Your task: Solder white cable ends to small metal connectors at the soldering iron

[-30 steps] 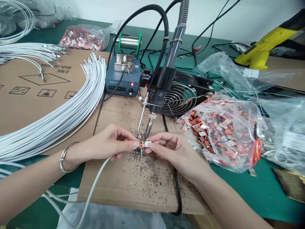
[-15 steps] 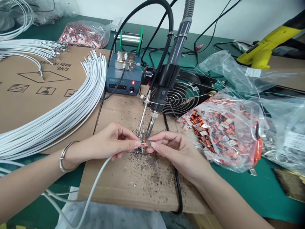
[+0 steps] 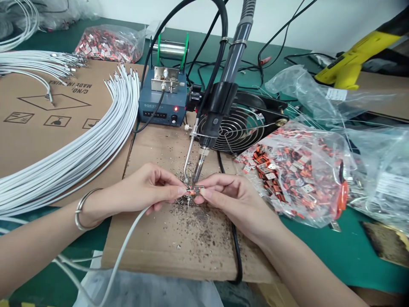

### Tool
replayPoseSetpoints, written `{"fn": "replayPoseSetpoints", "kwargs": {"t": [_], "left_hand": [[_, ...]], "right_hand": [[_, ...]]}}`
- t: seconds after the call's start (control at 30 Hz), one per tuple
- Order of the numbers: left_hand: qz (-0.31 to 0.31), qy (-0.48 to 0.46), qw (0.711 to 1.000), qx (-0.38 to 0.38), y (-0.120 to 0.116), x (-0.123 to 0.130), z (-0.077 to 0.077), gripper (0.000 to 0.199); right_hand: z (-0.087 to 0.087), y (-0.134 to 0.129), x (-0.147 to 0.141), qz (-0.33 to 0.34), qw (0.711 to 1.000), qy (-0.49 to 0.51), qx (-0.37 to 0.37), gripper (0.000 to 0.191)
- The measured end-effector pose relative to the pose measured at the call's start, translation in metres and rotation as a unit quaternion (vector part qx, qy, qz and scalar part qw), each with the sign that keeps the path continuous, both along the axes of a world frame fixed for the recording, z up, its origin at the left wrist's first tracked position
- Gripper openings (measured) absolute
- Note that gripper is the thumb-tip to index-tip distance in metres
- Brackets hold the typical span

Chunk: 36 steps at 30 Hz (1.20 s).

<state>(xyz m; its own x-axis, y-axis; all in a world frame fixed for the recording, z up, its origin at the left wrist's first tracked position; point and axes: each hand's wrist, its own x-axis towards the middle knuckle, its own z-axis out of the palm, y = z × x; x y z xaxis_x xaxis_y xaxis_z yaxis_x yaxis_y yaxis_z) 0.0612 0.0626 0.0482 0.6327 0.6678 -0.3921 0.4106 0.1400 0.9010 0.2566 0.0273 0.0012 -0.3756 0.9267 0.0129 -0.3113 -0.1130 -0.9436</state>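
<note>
My left hand pinches the end of a white cable that loops down toward the lower left. Between thumb and fingers of my right hand is a small USB connector with an orange-red part. The cable end and connector meet under the tip of a soldering iron, clamped in a stand and slanting down. A thin metal solder feed tube ends beside that tip. Whether the tip touches the connector I cannot tell. My fingertips hide the cable's wires.
Solder crumbs cover the cardboard. Behind stand a blue solder feeder, a solder spool and a black fan. Many white cables lie left; a bag of connectors is right. A yellow tool sits at the upper right.
The whole view has shifted slightly, so everything appears a little further left. Both hands keep their hold on the cable and connector under the iron's tip.
</note>
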Motion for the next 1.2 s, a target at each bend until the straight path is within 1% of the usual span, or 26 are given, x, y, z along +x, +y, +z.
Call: {"fn": "replayPoseSetpoints", "kwargs": {"t": [0.07, 0.23, 0.43, 0.63, 0.7, 0.77, 0.8, 0.83, 0.87, 0.93, 1.0, 1.03, 1.1, 1.2], "left_hand": [[0.002, 0.004, 1.000, -0.004, 0.000, 0.001, -0.001, 0.025], [-0.001, 0.027, 1.000, 0.009, 0.001, 0.001, -0.004, 0.027], [0.001, 0.032, 0.999, 0.017, 0.001, -0.001, -0.007, 0.031], [0.008, 0.018, 1.000, 0.016, 0.001, 0.000, -0.007, 0.027], [-0.002, 0.015, 1.000, 0.027, 0.000, -0.001, -0.007, 0.028], [-0.017, 0.023, 0.999, 0.040, -0.002, -0.002, -0.008, 0.030], [-0.027, 0.031, 0.998, 0.048, -0.003, -0.004, -0.008, 0.032], [-0.035, 0.039, 0.997, 0.057, -0.005, -0.005, -0.009, 0.033], [-0.044, 0.048, 0.996, 0.065, -0.006, -0.006, -0.009, 0.034], [-0.057, 0.059, 0.993, 0.079, -0.008, -0.007, -0.009, 0.036], [-0.065, 0.060, 0.992, 0.085, -0.009, -0.007, -0.009, 0.036], [-0.067, 0.059, 0.992, 0.087, -0.009, -0.006, -0.009, 0.035], [-0.066, 0.056, 0.992, 0.087, -0.009, -0.005, -0.009, 0.035], [-0.065, 0.055, 0.993, 0.080, -0.008, -0.004, -0.010, 0.034]], "right_hand": [[0.001, 0.000, -0.001, -0.004, 1.000, -0.004, 0.001, 0.008], [0.001, 0.002, -0.004, -0.038, 0.998, -0.048, -0.020, 0.009], [0.002, 0.002, -0.004, -0.034, 0.998, -0.061, 0.004, 0.008], [0.001, 0.004, -0.002, -0.023, 0.997, -0.073, 0.022, 0.010], [0.000, 0.003, -0.002, -0.017, 0.995, -0.095, 0.031, 0.013], [0.001, 0.000, -0.001, -0.021, 0.986, -0.151, 0.064, 0.014], [0.002, -0.002, -0.001, -0.033, 0.976, -0.194, 0.094, 0.014], [0.003, -0.004, -0.001, -0.049, 0.959, -0.243, 0.134, 0.014], [0.004, -0.006, -0.001, -0.065, 0.936, -0.292, 0.185, 0.014], [0.005, -0.010, -0.001, -0.087, 0.879, -0.367, 0.291, 0.014], [0.005, -0.012, -0.001, -0.093, 0.830, -0.392, 0.386, 0.015], [0.004, -0.012, -0.001, -0.094, 0.812, -0.393, 0.421, 0.015], [0.002, -0.011, 0.000, -0.090, 0.785, -0.400, 0.464, 0.016], [-0.001, -0.011, -0.001, -0.078, 0.757, -0.424, 0.492, 0.014]]}}
